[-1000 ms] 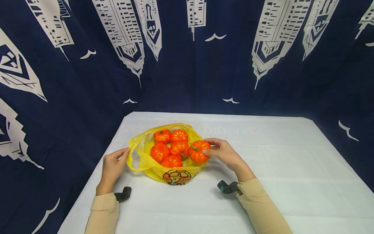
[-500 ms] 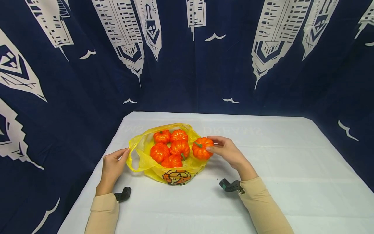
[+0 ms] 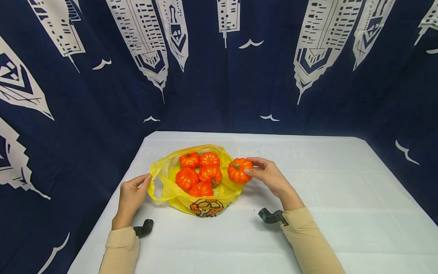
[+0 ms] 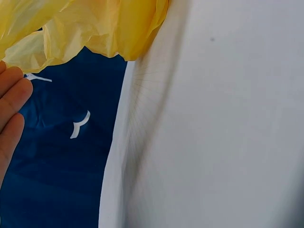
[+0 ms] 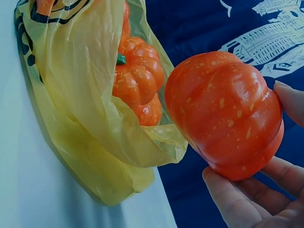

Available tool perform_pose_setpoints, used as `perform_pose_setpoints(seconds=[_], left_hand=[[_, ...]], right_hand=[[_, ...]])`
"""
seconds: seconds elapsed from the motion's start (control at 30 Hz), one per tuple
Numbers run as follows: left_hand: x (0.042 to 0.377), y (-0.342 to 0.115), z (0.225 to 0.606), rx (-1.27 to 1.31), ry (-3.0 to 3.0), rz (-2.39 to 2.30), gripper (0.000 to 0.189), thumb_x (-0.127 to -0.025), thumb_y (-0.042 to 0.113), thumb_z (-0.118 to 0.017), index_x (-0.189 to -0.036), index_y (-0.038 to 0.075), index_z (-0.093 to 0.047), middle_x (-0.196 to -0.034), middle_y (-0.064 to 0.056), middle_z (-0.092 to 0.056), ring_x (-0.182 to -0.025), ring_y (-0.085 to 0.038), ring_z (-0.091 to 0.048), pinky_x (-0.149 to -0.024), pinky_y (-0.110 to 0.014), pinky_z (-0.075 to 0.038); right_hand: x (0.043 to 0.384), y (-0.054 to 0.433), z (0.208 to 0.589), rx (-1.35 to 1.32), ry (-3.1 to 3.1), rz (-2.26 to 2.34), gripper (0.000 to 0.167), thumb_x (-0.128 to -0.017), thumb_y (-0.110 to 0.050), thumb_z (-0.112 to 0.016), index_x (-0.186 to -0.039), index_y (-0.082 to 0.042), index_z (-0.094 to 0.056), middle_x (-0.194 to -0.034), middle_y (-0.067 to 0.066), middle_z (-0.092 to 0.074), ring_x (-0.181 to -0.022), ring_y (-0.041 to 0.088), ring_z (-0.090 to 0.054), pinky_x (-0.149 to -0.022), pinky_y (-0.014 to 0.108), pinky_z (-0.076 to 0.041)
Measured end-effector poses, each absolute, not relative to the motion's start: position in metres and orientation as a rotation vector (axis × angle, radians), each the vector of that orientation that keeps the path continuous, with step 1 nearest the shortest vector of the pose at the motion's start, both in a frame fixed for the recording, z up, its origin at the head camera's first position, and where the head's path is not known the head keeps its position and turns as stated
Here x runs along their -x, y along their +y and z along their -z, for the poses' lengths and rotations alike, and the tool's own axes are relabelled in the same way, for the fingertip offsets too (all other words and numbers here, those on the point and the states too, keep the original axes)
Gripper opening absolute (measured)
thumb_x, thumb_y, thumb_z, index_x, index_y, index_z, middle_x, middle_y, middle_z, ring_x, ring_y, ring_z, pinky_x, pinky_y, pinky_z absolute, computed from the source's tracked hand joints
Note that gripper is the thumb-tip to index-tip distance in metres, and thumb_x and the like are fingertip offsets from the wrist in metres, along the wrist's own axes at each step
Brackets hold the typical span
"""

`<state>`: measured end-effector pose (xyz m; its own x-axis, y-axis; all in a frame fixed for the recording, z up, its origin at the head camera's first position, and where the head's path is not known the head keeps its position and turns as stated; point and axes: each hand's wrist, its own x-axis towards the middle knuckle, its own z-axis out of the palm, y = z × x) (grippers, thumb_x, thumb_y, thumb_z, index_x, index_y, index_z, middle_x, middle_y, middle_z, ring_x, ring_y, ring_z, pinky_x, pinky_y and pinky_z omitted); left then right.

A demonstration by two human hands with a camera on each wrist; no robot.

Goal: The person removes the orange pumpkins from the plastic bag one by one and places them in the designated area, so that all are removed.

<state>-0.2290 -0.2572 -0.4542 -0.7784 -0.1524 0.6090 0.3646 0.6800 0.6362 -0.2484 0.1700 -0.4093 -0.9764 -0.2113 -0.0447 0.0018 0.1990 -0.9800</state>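
My right hand (image 3: 268, 177) grips a small orange pumpkin (image 3: 239, 171) with a green stem, between thumb and fingers. This pumpkin (image 5: 225, 114) is close up in the right wrist view, just outside the bag's mouth. The yellow plastic bag (image 3: 181, 199) lies with its mouth spread and several orange pumpkins (image 3: 187, 178) inside. On the bag's left side, my left hand (image 3: 131, 196) pinches the handle edge between thumb and fingertips. In the left wrist view, some fingers (image 4: 14, 99) appear at the left edge below the bag (image 4: 95, 28); the pinch itself is out of that view.
A white cloth covers the table (image 3: 342, 198). Behind it hangs a dark blue curtain (image 3: 229, 99) printed with white buildings and birds. Black wrist cameras (image 3: 270, 216) sit at both cuffs, above the tabletop.
My right hand has moved to the right and slightly up with the pumpkin, away from the others and past the bag's right rim. The left hand and bag have stayed put.
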Motion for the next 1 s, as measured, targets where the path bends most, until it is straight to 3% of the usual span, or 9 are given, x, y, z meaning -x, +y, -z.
perform_pose_setpoints(seconds=[0.43, 0.77, 1.0], left_hand=[[0.229, -0.257, 0.454, 0.174, -2.238, 1.035, 0.011, -0.086, -0.005, -0.073, -0.096, -0.007, -0.077, -0.094, -0.025, -0.075, -0.094, -0.041, -0.073, -0.079, 0.006, -0.039], [0.229, -0.258, 0.455, 0.167, -2.249, 1.016, 0.011, -0.086, -0.003, -0.074, -0.096, -0.007, -0.077, -0.094, -0.024, -0.075, -0.094, -0.04, -0.073, -0.078, 0.006, -0.038], [0.229, -0.258, 0.454, 0.176, -2.252, 1.036, 0.012, -0.086, -0.003, -0.074, -0.097, -0.009, -0.076, -0.095, -0.026, -0.074, -0.096, -0.041, -0.073, -0.078, 0.007, -0.037]], right_hand=[[0.251, 0.181, 0.41, 0.179, 2.327, 1.876, 0.06, -0.094, -0.021, -0.07, -0.145, -0.001, -0.048, -0.147, 0.021, -0.052, -0.126, 0.03, -0.057, -0.106, 0.036, -0.05], [0.254, 0.187, 0.41, 0.123, 2.293, 1.952, 0.06, -0.095, -0.019, -0.068, -0.148, 0.001, -0.044, -0.152, 0.022, -0.045, -0.129, 0.025, -0.055, -0.095, 0.017, -0.052], [0.257, 0.191, 0.411, 0.064, 2.269, 2.016, 0.059, -0.097, -0.015, -0.065, -0.149, 0.0, -0.042, -0.155, 0.02, -0.042, -0.133, 0.028, -0.051, -0.094, 0.014, -0.052]])
